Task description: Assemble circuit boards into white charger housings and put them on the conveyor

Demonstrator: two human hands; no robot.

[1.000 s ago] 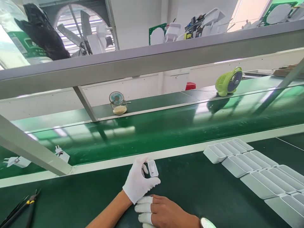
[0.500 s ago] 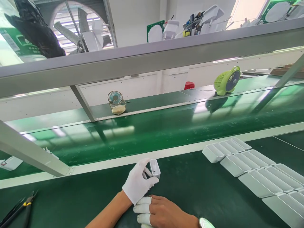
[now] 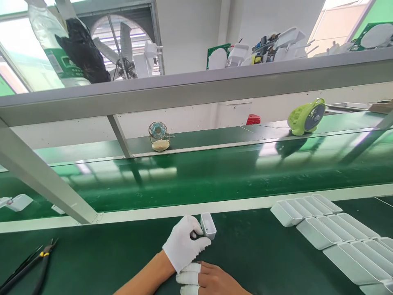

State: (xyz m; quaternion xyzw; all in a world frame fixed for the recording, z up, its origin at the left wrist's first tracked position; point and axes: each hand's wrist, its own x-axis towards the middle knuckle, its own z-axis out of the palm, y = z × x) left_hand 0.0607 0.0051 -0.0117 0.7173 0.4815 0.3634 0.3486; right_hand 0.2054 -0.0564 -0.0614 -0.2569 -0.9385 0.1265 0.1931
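Note:
My left hand (image 3: 186, 243), in a white glove, is at the left side of a small white open-topped box (image 3: 208, 225). Its thumb and index finger are apart, with the fingertips close to the box's side and near end; whether they touch it is hard to make out. The box stands on the dark green bench and has a small dark slot inside. My right hand (image 3: 207, 280) wears white finger covers. It lies on the bench by my left wrist, fingers stretched leftward side by side, with nothing visible in it.
Rows of white trays (image 3: 344, 237) are at right. Black-handled pliers (image 3: 44, 262) lie at left. Beyond a pale rail (image 3: 239, 205) runs a green belt (image 3: 196, 180). Farther back are a small fan (image 3: 158, 131) and a lime-green fan (image 3: 305, 116). A shelf beam (image 3: 196, 88) crosses above.
The view has shifted, so the scene sits farther right and lower. My left hand has drawn slightly left from the box. The right hand stays by the left wrist.

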